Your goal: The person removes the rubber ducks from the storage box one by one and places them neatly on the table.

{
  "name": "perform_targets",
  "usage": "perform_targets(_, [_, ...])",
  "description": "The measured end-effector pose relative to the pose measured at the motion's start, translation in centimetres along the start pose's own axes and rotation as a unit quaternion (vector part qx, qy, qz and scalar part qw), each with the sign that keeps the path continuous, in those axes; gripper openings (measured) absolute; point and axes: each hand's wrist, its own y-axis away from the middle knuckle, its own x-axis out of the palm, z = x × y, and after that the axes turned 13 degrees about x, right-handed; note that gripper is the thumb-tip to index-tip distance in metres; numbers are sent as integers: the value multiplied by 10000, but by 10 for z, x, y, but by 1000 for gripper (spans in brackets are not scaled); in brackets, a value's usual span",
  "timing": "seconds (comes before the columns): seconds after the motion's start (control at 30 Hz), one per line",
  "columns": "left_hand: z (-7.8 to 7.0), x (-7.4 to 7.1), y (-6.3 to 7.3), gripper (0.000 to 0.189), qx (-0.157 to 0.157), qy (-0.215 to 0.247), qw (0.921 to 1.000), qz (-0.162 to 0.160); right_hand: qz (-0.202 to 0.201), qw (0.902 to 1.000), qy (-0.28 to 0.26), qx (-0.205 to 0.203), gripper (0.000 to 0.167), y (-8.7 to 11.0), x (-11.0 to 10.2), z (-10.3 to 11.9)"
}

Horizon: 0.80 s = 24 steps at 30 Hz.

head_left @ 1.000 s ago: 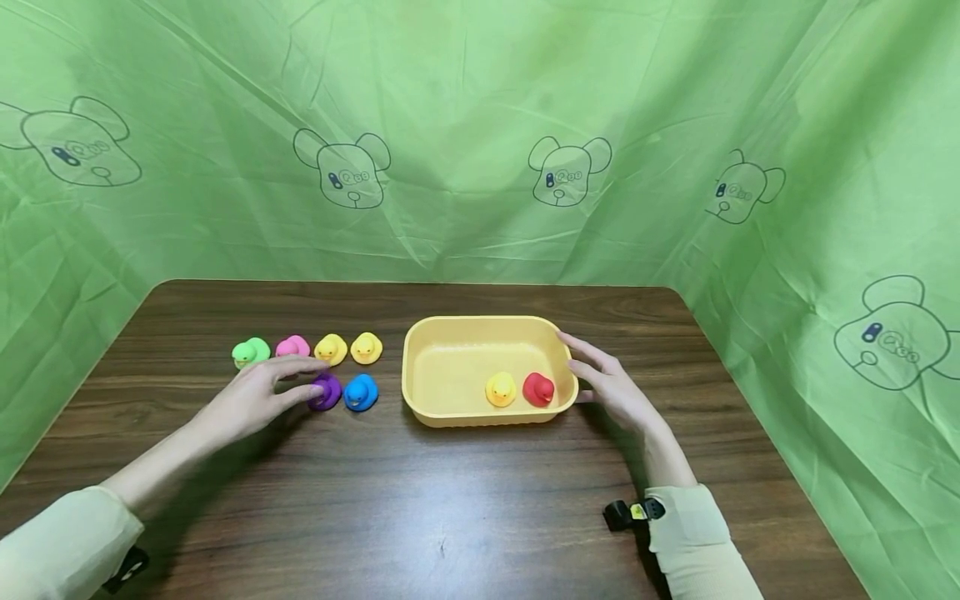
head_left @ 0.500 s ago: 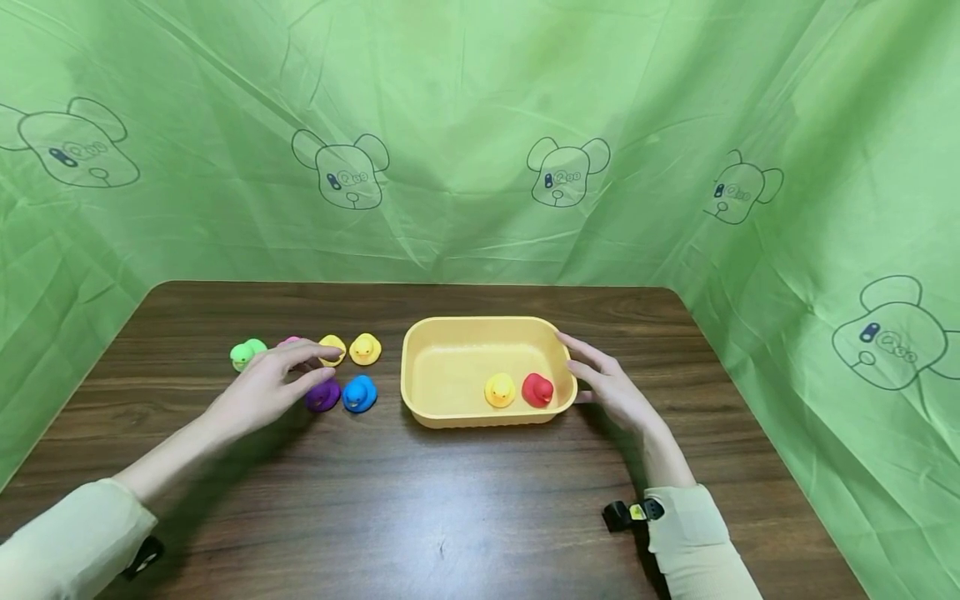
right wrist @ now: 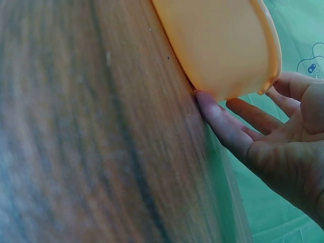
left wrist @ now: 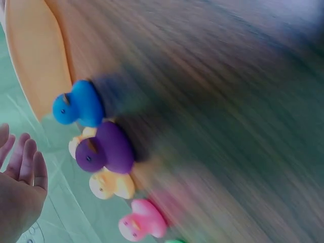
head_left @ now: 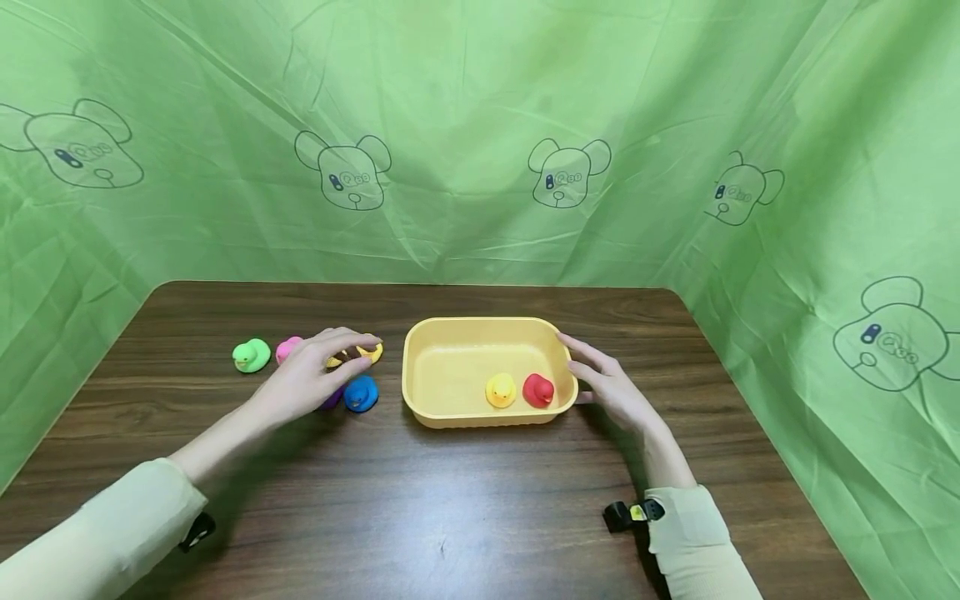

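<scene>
My left hand (head_left: 309, 379) hovers above the toy ducks at the left, its fingers loosely bent with nothing between them. It partly covers two yellow ducks, the right one (head_left: 376, 356) lying beneath the fingertips. A blue duck (head_left: 362, 394) sits just in front. Mostly hidden in the head view, the purple duck (left wrist: 114, 149) shows plainly in the left wrist view. Inside the yellow basin (head_left: 446, 375) are another yellow duck (head_left: 500, 390) and a red duck (head_left: 537, 390). My right hand (head_left: 609, 385) touches the basin's right end with extended fingers.
A green duck (head_left: 251, 356) and a pink duck (head_left: 287, 348) stand left of my left hand. The dark wooden table (head_left: 442, 500) ends at a green cloth backdrop (head_left: 465, 225) at the back and sides.
My left hand has moved right, from beside the purple duck to over the yellow ducks. The pink duck is uncovered again. My right hand and the basin stay put.
</scene>
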Motion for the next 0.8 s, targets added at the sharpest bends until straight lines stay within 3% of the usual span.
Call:
perform_targets(0.4, [-13,27,-30,30,264,377,9989,54,-28,10000,8,20,53,-1,-1,0])
perform_targets(0.8, [-26,55,-49,27,453,806,9957,101,-5,10000,5,8,53,-1,0,-1])
